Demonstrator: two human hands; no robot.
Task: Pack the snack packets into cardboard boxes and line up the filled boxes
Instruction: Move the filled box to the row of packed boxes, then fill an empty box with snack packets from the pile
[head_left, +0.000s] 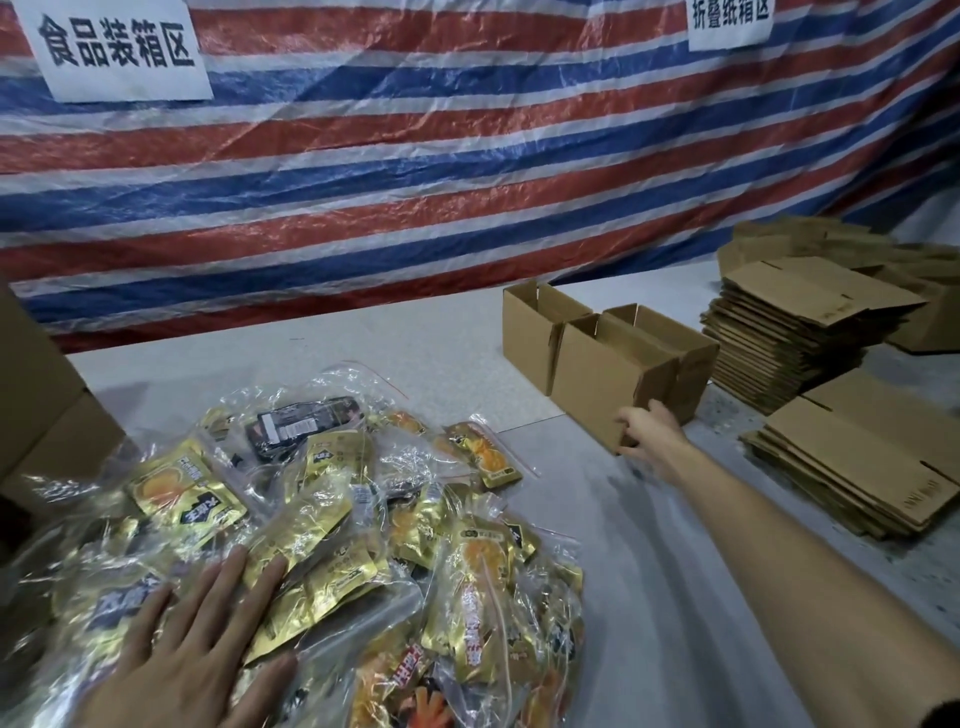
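Observation:
A heap of gold and black snack packets (322, 525) in clear zip bags covers the near left of the grey table (415, 364). My left hand (192, 644) lies flat on the heap with its fingers spread and straight. Several open cardboard boxes stand at the right centre. My right hand (649, 431) reaches out and grips the lower near corner of the closest open box (602, 384). A second open box (535, 332) stands behind it to the left, and a third box (675, 343) touches the closest one on the right.
Stacks of flattened cardboard (789, 343) stand at the right, with another flat stack (872, 462) nearer me. A large brown carton (41, 395) stands at the left edge. A striped red, white and blue tarp (467, 156) with paper signs hangs behind the table.

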